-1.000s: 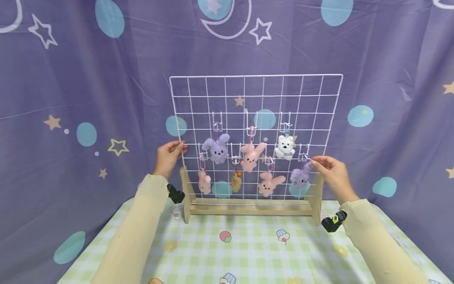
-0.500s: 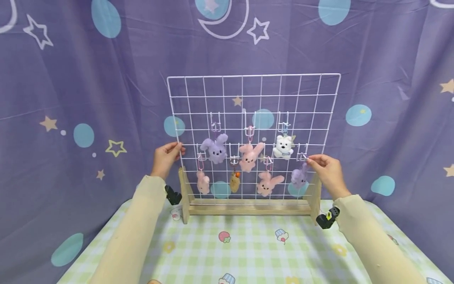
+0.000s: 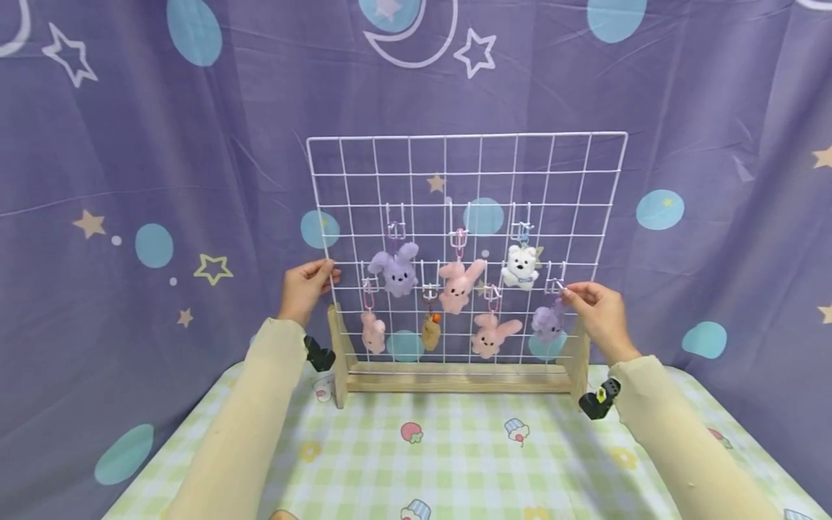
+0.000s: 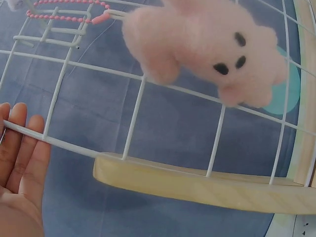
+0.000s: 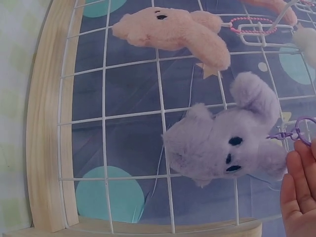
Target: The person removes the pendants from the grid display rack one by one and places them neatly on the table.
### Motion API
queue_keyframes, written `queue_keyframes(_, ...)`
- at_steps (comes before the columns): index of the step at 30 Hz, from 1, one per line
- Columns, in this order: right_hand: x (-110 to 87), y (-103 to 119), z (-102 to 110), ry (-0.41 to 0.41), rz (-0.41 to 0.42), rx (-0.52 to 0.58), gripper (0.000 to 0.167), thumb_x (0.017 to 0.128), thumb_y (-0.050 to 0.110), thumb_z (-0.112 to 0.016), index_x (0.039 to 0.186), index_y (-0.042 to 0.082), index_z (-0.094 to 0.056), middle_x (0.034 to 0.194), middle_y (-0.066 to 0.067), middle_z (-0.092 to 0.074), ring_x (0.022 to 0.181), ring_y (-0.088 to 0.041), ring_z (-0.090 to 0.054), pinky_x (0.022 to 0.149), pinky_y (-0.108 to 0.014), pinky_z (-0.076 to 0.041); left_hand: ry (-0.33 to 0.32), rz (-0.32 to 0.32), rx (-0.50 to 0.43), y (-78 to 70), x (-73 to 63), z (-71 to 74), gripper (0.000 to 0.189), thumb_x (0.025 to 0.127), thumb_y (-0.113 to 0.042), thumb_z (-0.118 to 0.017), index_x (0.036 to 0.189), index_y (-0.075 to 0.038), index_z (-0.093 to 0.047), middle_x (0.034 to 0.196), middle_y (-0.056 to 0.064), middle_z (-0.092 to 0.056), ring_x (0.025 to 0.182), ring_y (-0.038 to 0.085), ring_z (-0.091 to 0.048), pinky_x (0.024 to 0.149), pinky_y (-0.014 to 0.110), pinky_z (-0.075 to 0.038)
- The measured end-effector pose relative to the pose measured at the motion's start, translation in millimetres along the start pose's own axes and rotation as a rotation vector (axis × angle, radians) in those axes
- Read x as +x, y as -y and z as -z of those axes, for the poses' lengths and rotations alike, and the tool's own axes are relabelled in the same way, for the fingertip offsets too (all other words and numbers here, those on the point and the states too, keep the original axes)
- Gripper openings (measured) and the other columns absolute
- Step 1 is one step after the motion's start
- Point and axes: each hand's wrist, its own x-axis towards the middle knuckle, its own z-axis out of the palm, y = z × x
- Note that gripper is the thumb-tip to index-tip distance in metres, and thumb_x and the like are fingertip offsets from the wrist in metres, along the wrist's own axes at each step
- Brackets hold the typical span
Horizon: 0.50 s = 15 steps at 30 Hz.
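Note:
A white wire grid (image 3: 468,135) stands upright in a wooden base, with plush keychains hanging from its hooks. My left hand (image 3: 305,289) pinches the grid's left edge wire; in the left wrist view, fingers (image 4: 34,163) lie behind that wire, near a pink bunny plush (image 4: 197,54). At the lower right hook, my right hand (image 3: 601,318) pinches the purple ring (image 5: 302,131) of a purple bunny keychain (image 3: 548,323). The bunny dangles against the grid below the fingertips. Whether the ring sits on the hook is hidden by the fingers.
Another purple bunny (image 3: 398,273), pink bunnies (image 3: 458,287), a white bear (image 3: 520,267) and a small brown charm (image 3: 431,334) hang on other hooks. The wooden base (image 3: 458,379) rests on a green checked tablecloth (image 3: 455,462). Behind it hangs a purple curtain (image 3: 260,108).
My right hand has shifted slightly left toward the hook, and the purple bunny has turned and hangs straighter. The left hand keeps its place on the grid's edge. The head view shifted a little.

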Motion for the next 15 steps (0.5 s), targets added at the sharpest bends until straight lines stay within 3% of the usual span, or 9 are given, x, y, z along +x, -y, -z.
queue_keyframes(9,-3.7,11,5,0.013,0.049,0.024,0.021,0.092,0.005,-0.059,0.099,-0.015,-0.062,0.090,-0.026,-0.068,0.068,0.005,-0.060,0.065,-0.012,-0.050,-0.039,0.082,0.007,-6.8,1.4,-3.7,0.039,0.091,-0.020,-0.062,0.115,0.010,-0.061,0.065,-0.015,-0.067,0.065,0.004,-0.066,0.069,0.020,-0.055)
queue_keyframes(15,-2.5,3,3,0.013,0.053,0.053,0.023,0.092,0.007,-0.061,0.099,-0.014,-0.061,0.086,-0.018,-0.070,0.069,0.005,-0.061,0.066,-0.014,-0.052,-0.109,0.046,0.061,-15.3,2.4,-8.7,0.031,0.088,-0.015,-0.064,0.107,0.009,-0.065,0.064,-0.015,-0.064,0.060,0.003,-0.063,0.063,0.019,-0.054)
